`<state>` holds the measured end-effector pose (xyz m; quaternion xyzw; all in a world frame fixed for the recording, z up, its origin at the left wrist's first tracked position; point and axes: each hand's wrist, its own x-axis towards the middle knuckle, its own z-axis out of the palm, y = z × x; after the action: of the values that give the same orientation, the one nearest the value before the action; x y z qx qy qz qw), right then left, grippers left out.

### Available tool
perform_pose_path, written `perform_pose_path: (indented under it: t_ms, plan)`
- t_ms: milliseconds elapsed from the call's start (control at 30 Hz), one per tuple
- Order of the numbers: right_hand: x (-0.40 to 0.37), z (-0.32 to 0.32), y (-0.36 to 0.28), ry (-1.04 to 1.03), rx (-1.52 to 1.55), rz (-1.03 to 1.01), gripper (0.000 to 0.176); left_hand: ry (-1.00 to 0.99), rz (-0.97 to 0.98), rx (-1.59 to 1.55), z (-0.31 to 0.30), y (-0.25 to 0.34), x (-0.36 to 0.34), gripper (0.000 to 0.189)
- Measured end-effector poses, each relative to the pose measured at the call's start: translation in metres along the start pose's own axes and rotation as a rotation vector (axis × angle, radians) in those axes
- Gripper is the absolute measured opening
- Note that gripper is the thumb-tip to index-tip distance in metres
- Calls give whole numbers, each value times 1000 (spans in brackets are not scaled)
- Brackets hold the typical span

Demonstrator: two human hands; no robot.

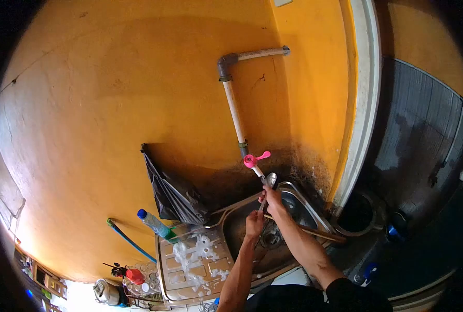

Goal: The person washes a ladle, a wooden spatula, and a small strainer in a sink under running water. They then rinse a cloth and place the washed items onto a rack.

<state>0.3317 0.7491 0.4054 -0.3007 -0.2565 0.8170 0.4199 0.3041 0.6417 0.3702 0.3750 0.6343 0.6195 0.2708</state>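
A large metal spoon [271, 180] is held over the sink [231, 236], its shiny bowl up by the tap's outlet. My right hand [273, 201] is closed around it just below the bowl. Lower down, my left hand [254, 223] grips the handle end with curled fingers. The tap [250, 160] with its pink lever comes down from the wall pipe right above my hands. Under my forearms, the sink basin shows a round drain and dark wet metal.
Soap foam [190, 258] covers part of the drainboard on the left. Beside it stand a blue-capped bottle [156, 224] and a hanging black plastic bag [171, 190]. A rack of glasses [144, 281] is at the lower left. A brownish bar [322, 233] crosses the sink's right side.
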Motion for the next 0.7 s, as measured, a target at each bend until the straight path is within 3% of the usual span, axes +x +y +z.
perform_pose_path:
  t_ms: [133,367,467,533,567,633,700]
  plan:
    - [-15,3,2,-174,-191,6,17,15,-59,-152,3,-1,-10,15]
    - [-22,-13,2,-282,-41,162,25,-100,4,-139,-1,-20,-12,12]
    - [-21,-20,0,-348,-110,116,23,-277,-122,-156,-6,-11,-15,15]
    - [-26,-16,-2,-328,-247,35,22,-336,59,-1,-7,-17,-13,17]
    - [-24,-17,-2,-328,-247,36,22,-335,57,-1,-6,-21,-11,17]
    - [-15,-16,-1,-306,-250,62,23,-187,194,82,0,-28,-4,14]
    - [-12,-15,-3,-383,-239,93,22,-198,124,121,-1,-26,-1,13]
